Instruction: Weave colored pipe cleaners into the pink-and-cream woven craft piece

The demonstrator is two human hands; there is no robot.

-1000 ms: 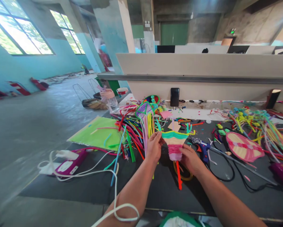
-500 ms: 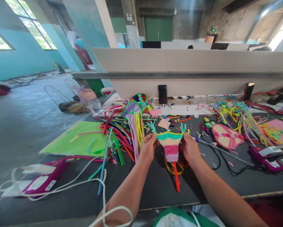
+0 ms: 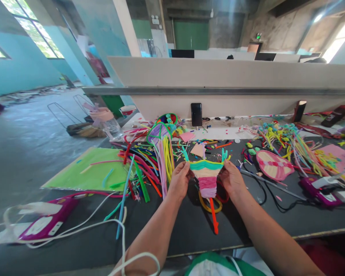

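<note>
Between my hands is a striped pipe-cleaner craft piece (image 3: 207, 177), wide at the top and narrowing downward. Its bands run yellow, teal, cream, magenta and lilac, with teal ends sticking up at both top corners and an orange stem (image 3: 214, 218) hanging below. My left hand (image 3: 180, 178) pinches its upper left corner, and my right hand (image 3: 231, 178) pinches the upper right one. Behind its lower part a yellow ring (image 3: 207, 209) lies on the dark table. Pink and yellow pipe cleaners (image 3: 165, 161) lie in a bundle just left of my left hand.
A green sheet (image 3: 87, 170) and a purple power strip (image 3: 48, 218) with white cables lie at left. A phone (image 3: 196, 114) stands against the partition. At right are a pink-and-cream oval piece (image 3: 274, 165), a metal rod (image 3: 264, 179), black cables and another power strip (image 3: 319, 191).
The camera view has shifted slightly, so the surroundings sit a little further left. Both hands keep the same grip on the craft piece.
</note>
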